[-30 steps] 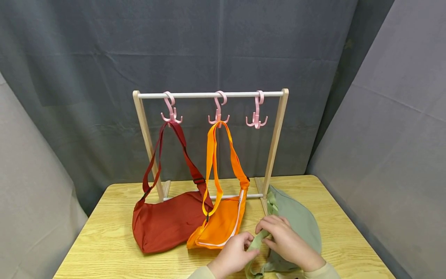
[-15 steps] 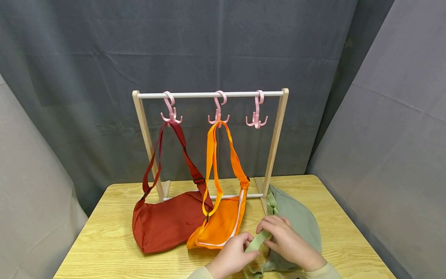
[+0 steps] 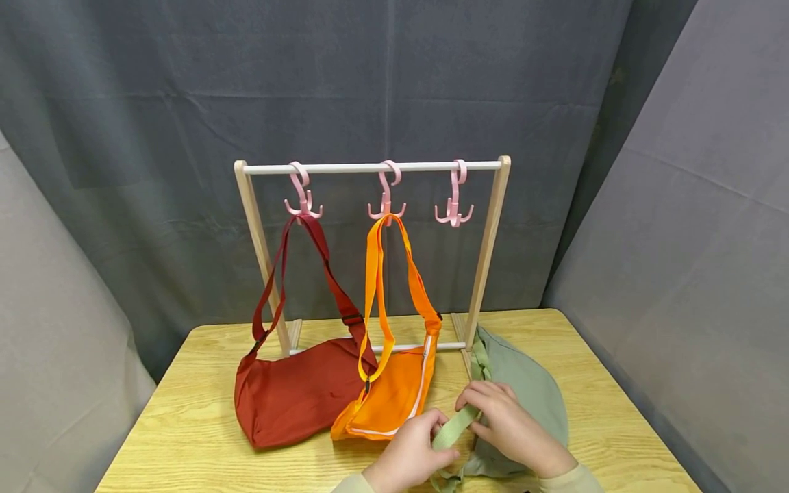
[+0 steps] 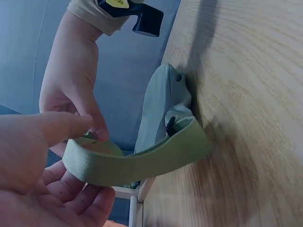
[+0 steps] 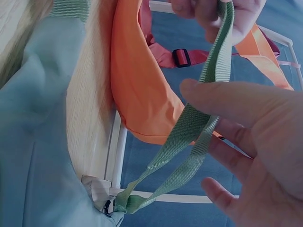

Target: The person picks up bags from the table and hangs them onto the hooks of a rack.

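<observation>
A sage-green shoulder bag (image 3: 536,397) lies at the table's right side, its strap (image 3: 455,429) raised between both hands. My left hand (image 3: 411,448) pinches the strap between thumb and fingers, in front of the orange bag. Farther right, my right hand (image 3: 508,428) holds the other part of the strap, overlapping the bag in the head view. In the left wrist view the strap (image 4: 137,165) curves down to a black buckle beside the bag. The right wrist view shows the doubled strap (image 5: 189,123) running between right thumb and fingers, up to the left hand (image 5: 236,19).
Behind stands a wooden rack with a white rail (image 3: 345,168). A dark red bag (image 3: 302,390) hangs by its strap from the left pink hook (image 3: 302,198), an orange bag (image 3: 394,404) from the middle one (image 3: 386,198). The right hook (image 3: 455,205) bears nothing.
The hands have drawn very slightly apart, and the strap between them looks a little straighter. The hanging strap below the left hand has shifted slightly. The hanging bags have not moved.
</observation>
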### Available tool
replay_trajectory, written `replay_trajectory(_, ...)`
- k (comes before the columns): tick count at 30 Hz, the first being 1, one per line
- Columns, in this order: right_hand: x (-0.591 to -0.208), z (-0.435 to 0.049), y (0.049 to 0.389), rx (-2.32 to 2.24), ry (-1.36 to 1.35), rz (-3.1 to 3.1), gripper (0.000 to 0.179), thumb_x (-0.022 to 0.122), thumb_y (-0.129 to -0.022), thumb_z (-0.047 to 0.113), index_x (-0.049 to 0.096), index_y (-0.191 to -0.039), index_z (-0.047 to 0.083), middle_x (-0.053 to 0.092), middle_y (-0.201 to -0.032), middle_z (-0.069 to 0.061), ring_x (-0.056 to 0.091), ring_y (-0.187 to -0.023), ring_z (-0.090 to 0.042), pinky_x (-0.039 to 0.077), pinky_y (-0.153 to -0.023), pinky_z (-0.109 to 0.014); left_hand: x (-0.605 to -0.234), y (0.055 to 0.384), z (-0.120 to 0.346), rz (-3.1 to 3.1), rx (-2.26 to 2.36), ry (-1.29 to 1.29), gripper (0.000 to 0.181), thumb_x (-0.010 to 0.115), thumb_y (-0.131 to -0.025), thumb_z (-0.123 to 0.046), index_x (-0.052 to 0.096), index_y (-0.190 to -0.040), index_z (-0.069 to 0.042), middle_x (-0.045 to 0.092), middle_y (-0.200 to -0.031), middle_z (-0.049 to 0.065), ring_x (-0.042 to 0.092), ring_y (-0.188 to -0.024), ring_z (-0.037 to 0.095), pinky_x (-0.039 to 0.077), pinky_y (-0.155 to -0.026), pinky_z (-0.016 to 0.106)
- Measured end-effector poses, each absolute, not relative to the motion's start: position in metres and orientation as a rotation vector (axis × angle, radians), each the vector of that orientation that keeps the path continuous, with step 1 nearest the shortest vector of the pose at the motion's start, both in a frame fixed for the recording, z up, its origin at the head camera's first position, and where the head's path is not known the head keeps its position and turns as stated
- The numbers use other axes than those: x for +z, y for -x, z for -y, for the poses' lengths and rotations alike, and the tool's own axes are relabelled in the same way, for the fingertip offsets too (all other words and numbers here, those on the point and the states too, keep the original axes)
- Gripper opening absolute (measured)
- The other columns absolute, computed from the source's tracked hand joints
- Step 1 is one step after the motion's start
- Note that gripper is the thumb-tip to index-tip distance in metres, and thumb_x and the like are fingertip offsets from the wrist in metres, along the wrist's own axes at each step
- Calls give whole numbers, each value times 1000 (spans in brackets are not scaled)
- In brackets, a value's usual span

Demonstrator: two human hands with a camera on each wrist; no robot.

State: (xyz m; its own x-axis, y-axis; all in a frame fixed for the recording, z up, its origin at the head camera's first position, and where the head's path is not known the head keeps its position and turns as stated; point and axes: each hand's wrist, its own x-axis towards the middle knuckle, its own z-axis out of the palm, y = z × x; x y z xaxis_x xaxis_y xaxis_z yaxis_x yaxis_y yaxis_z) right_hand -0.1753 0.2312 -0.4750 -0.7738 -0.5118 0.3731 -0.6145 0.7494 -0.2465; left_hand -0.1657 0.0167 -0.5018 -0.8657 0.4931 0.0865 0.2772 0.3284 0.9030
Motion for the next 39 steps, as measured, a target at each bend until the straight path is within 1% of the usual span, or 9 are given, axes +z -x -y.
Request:
replay_trajectory(4,-476,-232,176,527,-874,2657,49,91,-70,1,65,-101,28,63,-103,15,62,-99,-12,46,-83,-46,-499,166,-17,-2493,1528,-770,25,82,-81,-9,65,-99,-12,57,-75,-12,48,-64,-3,42,-60,16)
replay_trajectory(9,-476,-232,177,530,-889,2607,48,92,-69,2,66,-103,24,63,-104,14,60,-98,-10,47,-82,-45,-495,165,-16,-2572,1514,-819,21,77,-84,-6,65,-102,-10,56,-77,-12,46,-67,-2,41,-61,16)
replay_trajectory(13,-475,-232,179,506,-894,2549,50,93,-67,2,66,-102,26,61,-101,15,58,-96,-8,47,-81,-43,-491,164,-16,-2619,1500,-843,20,75,-87,-7,65,-103,-11,56,-80,-12,46,-69,-2,41,-63,16)
replay_trajectory(17,-474,-232,181,489,-889,2514,54,94,-66,0,64,-100,29,58,-100,18,56,-94,-7,48,-82,-44,-486,163,-16,-2658,1493,-863,19,74,-89,-7,65,-105,-11,57,-83,-10,46,-71,-1,41,-64,17)
replay_trajectory(25,-466,-232,183,525,-881,2509,53,89,-70,-2,62,-104,28,57,-105,18,55,-97,-5,49,-84,-43,-471,163,-12,-2666,1517,-865,20,74,-91,-10,65,-109,-11,59,-87,-8,47,-73,-1,42,-65,17)
replay_trajectory(30,-458,-234,186,509,-890,2476,51,87,-72,-2,63,-106,27,59,-108,16,57,-101,-7,49,-85,-44,-463,166,-9,-2652,1531,-870,21,74,-92,-11,66,-111,-11,61,-91,-7,49,-76,0,44,-67,17)
replay_trajectory(34,-452,-236,189,513,-905,2447,49,85,-72,-4,64,-107,23,61,-110,13,58,-103,-9,49,-85,-45,-454,171,-6,-2685,1502,-908,19,76,-92,-12,67,-109,-11,62,-90,-7,50,-75,1,45,-66,16)
replay_trajectory(39,-444,-241,193,518,-939,2419,48,84,-73,-5,65,-109,20,62,-113,10,60,-104,-11,53,-86,-42,-442,175,-3,-2681,1457,-913,19,77,-93,-15,67,-109,-11,62,-90,-7,50,-75,2,46,-65,17)
